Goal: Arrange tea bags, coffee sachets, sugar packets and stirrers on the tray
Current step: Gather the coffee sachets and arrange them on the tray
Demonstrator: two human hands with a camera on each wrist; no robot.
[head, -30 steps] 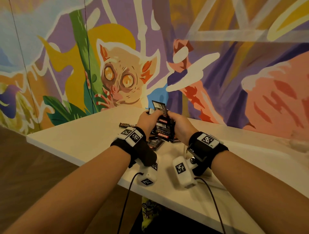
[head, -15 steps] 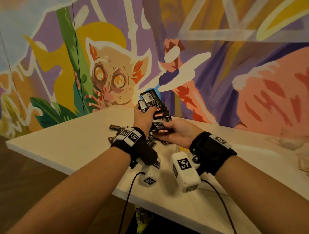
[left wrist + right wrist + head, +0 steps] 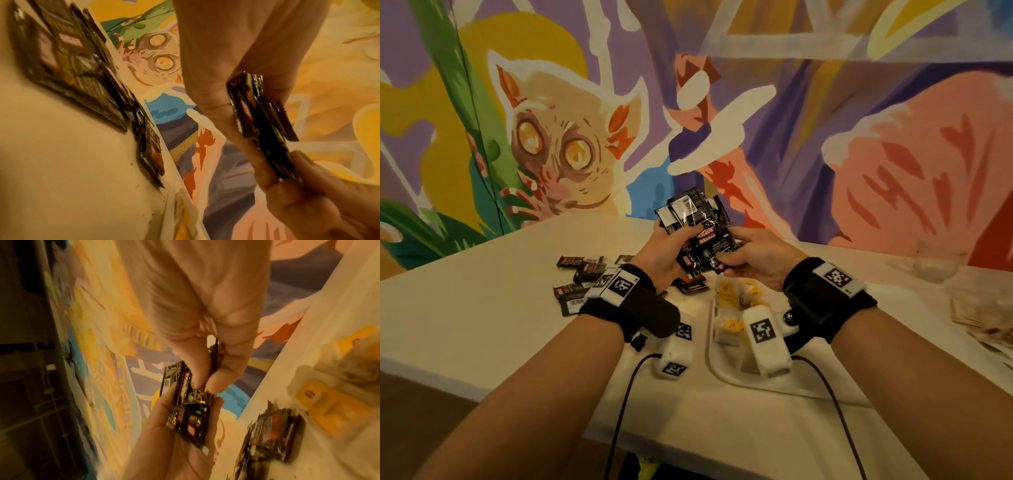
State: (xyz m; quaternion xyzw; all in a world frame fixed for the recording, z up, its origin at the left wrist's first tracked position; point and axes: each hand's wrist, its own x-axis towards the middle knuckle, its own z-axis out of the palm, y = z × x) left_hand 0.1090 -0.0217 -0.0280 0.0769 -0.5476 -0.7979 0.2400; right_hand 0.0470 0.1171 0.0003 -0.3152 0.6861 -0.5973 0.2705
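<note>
Both hands hold a bundle of black coffee sachets (image 3: 700,236) up above the white table (image 3: 482,318). My left hand (image 3: 671,251) grips the bundle from the left, and my right hand (image 3: 748,257) pinches its lower right end. The left wrist view shows the stack (image 3: 265,128) edge-on between my fingers. In the right wrist view my thumb and fingers pinch the sachets (image 3: 189,404). More black sachets (image 3: 582,277) lie loose on the table to the left. A white tray (image 3: 714,363) below my right wrist holds yellow tea bags (image 3: 727,294).
A painted mural wall (image 3: 825,137) stands right behind the table. A clear glass bowl (image 3: 936,265) and a pile of pale paper packets (image 3: 983,308) sit at the far right. The table's front edge (image 3: 482,383) runs near my forearms.
Both hands stayed on the sachet bundle. The view turned right, so the tray with tea bags and the loose sachets now show.
</note>
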